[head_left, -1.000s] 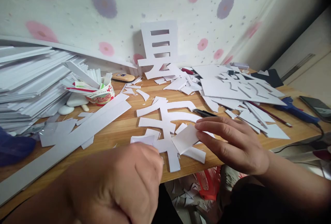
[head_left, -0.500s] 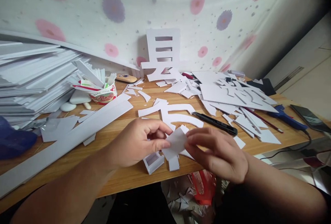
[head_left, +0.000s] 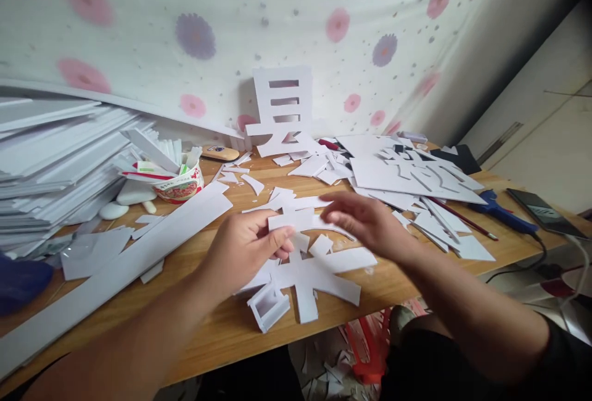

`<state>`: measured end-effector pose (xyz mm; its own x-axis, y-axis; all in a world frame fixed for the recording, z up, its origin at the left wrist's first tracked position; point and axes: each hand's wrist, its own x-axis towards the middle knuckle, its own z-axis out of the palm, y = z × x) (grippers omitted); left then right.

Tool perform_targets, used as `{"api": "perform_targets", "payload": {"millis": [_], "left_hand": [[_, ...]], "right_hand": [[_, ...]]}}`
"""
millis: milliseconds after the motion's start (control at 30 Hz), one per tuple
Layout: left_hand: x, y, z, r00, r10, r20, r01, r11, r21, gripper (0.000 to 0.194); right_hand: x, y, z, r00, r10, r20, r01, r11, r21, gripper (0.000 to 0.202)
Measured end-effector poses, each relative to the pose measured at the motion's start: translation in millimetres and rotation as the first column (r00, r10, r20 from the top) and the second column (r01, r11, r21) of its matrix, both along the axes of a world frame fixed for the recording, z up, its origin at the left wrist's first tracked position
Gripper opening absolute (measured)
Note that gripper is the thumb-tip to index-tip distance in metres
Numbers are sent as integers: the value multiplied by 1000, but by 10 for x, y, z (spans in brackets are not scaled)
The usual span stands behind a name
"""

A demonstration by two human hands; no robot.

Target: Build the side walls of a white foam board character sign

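the left hand pinches a white cut strip between thumb and fingertips, holding it just above the wooden table; the strip's long axis runs roughly left to right, nearly level, its free end pointing toward the right hand. the right hand hovers just beside that free end with fingers loosely curved and partly spread; it is blurred, so whether it touches the strip cannot be told. under both hands lies a large white cut-out character, flat on the table near its front edge, its central vertical stroke pointing toward the viewer. a small open white box frame lies touching its lower left part. a second cut-out character, reading 县, stands upright against the flowered cloth at the back of the table. a paper bowl with red printing, too small to read, holds strips at the left, beside a stack of white boards. a long white strip lies diagonally at left. at right lie a cut sheet, a blue tool and a phone.
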<state>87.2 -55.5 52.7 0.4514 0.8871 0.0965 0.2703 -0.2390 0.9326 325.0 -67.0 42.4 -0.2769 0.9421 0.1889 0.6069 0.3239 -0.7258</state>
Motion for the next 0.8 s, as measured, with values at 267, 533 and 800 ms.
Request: {"api": "perform_targets", "payload": {"millis": [267, 533, 800], "left_hand": [[201, 121, 98, 991, 106, -81, -82, 964, 254, 43], [235, 142, -104, 962, 238, -133, -101, 765, 636, 40], [209, 66, 14, 945, 245, -216, 45, 556, 830, 18]], "right_hand": [[790, 223, -435, 758, -236, 608, 272, 962, 34, 27], [712, 114, -195, 749, -369, 550, 353, 925, 140, 29], [-82, -518, 191, 966, -147, 212, 94, 966, 241, 23]]}}
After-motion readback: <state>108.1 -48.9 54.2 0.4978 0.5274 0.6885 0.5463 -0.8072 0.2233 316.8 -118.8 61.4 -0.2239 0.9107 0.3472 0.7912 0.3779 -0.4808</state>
